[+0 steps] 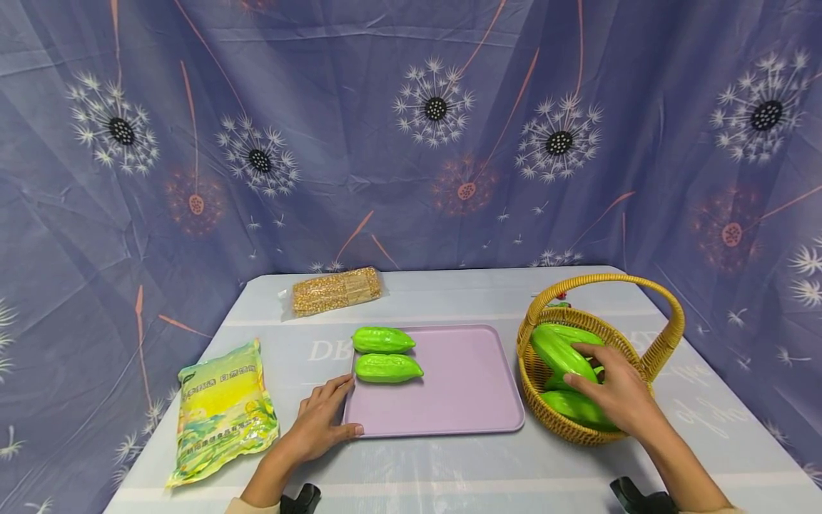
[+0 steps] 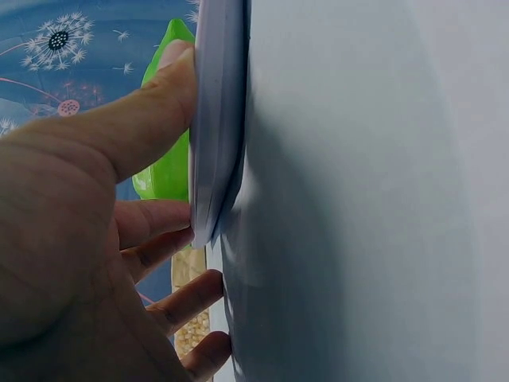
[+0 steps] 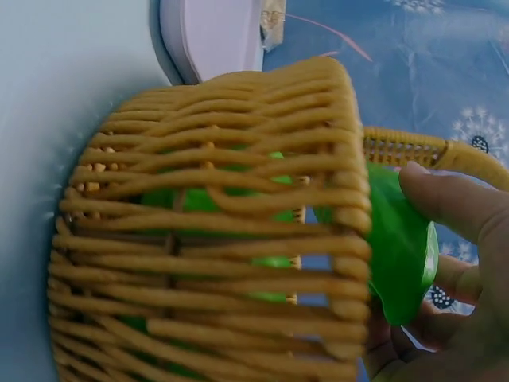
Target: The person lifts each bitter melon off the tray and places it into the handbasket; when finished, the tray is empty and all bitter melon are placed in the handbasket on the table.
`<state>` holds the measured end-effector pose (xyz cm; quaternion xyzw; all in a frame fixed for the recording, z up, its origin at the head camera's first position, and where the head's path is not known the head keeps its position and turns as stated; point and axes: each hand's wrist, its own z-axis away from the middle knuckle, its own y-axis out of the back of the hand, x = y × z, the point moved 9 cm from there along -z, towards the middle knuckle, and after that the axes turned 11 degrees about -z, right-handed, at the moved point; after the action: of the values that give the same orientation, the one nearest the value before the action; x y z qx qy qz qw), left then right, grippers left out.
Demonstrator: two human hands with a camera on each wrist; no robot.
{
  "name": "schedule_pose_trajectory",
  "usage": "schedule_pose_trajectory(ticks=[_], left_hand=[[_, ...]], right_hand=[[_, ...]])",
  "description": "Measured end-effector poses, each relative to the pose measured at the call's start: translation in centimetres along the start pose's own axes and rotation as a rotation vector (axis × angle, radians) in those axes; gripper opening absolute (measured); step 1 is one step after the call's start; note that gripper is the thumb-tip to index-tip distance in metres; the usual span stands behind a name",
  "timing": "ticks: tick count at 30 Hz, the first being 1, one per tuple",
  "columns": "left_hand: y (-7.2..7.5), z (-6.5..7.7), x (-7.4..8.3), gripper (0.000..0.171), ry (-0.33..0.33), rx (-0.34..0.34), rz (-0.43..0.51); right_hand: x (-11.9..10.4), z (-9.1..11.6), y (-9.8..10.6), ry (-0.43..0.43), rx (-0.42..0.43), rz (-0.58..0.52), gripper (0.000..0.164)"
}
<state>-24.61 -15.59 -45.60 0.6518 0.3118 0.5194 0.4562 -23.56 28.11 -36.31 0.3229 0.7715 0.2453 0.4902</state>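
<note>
With the fingers of our right hand (image 1: pixel 616 389), we grasp a green vegetable (image 1: pixel 557 350) at the mouth of the basket (image 1: pixel 546 423). Our left hand's (image 1: pixel 321 420) relaxed fingers touch the tray (image 1: pixel 456 385), where two more vegetables (image 1: pixel 388 368) lie.

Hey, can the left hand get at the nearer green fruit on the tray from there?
Probably yes: the left hand touches the edge of the tray, close beside the green fruit, and nothing seems to block the way. It may need to leave the edge first.
</note>
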Motion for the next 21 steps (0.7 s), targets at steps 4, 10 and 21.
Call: schedule_pose_trajectory(ticks=[4,10,21], left_hand=[[0.0,0.0,0.0,0.084,0.002,-0.002,0.006],[0.0,0.0,0.0,0.083,0.003,-0.002,0.005],[0.1,0.0,0.1,0.083,0.008,0.001,0.004]], right_hand=[[0.3,-0.3,-0.8,-0.023,-0.012,0.027,0.056],[1.0,-0.8,-1.6,-0.100,-0.036,0.047,0.061],[1.0,-1.7,-2.9,-0.148,-0.033,0.035,0.063]])
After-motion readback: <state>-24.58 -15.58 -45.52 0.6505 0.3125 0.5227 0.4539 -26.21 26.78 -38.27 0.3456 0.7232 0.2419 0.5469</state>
